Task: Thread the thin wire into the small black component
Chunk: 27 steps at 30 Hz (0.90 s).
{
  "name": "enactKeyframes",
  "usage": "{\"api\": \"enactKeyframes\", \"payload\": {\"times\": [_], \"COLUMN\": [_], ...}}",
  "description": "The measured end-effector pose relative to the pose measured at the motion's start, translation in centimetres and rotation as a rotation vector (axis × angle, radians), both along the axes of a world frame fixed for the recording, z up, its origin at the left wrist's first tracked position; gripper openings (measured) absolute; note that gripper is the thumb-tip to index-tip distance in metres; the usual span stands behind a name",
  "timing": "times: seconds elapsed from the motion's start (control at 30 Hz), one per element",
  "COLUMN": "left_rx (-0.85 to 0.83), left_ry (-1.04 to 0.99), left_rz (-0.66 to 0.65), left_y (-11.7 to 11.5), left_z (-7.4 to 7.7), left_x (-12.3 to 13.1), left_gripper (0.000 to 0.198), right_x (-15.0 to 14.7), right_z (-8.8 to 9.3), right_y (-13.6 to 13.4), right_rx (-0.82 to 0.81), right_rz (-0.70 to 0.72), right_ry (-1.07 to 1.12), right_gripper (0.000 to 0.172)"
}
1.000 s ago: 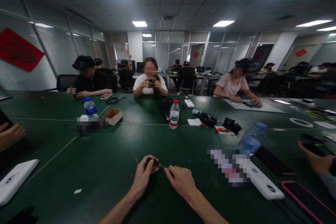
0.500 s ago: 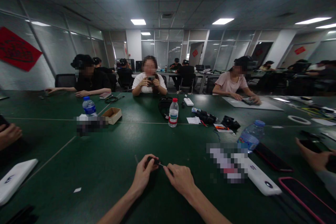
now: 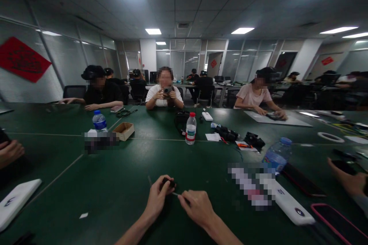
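Observation:
In the head view my left hand [image 3: 156, 197] is closed around a small black object [image 3: 169, 182], pinched between thumb and fingers above the table. What kind of object it is, I cannot make out. My right hand [image 3: 199, 206] is closed on a thin metal rod [image 3: 175, 194], which looks like a screwdriver shaft; its rear part is hidden in the fingers. The rod points left, its tip near the left thumb and just below the black object. Whether the tip touches anything is too small to tell.
On the green table [image 3: 115, 187] stand a red-capped bottle [image 3: 190, 130], a large blue-capped bottle [image 3: 278, 155] and an open cardboard box [image 3: 124, 132]. White power banks [image 3: 293, 203] and phones [image 3: 339, 224] lie at right. Another person's hands [image 3: 349, 178] are at the right edge.
The view has tilted up, so everything sits a little lower. The rod's tip has shifted from the black object's edge to just below it. Both hands keep their hold.

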State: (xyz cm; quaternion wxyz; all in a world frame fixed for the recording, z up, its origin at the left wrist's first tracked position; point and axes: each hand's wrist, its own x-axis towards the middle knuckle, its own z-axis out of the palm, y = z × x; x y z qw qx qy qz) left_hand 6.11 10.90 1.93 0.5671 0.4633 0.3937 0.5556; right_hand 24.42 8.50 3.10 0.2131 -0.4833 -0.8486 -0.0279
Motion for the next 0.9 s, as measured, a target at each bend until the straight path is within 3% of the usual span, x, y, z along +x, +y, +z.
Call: {"api": "enactKeyframes", "payload": {"times": [0.13,0.3,0.57,0.9], "left_rx": [0.021,-0.014,-0.018,-0.024], "left_ry": [-0.002,-0.035,-0.018,0.080], "left_rz": [-0.012,-0.039,-0.081,-0.103], "left_y": [0.2,-0.1,-0.6,-0.8], "left_z": [-0.1,0.0,0.6,0.8], "left_x": [0.1,0.1,0.0,-0.4], "left_gripper": [0.041,0.044,0.040,0.056], "right_x": [-0.3,0.3,0.2,1.9], "right_z": [-0.8,-0.6,-0.6,0.7], "right_y": [0.2,1.0,0.9,1.9], "right_rx": [0.011,-0.092,-0.127,-0.164], "right_rz": [0.067,-0.037,-0.055,-0.115], "right_ry": [0.095,0.241,0.213,0.286], "right_gripper": [0.045,0.049,0.047,0.051]}}
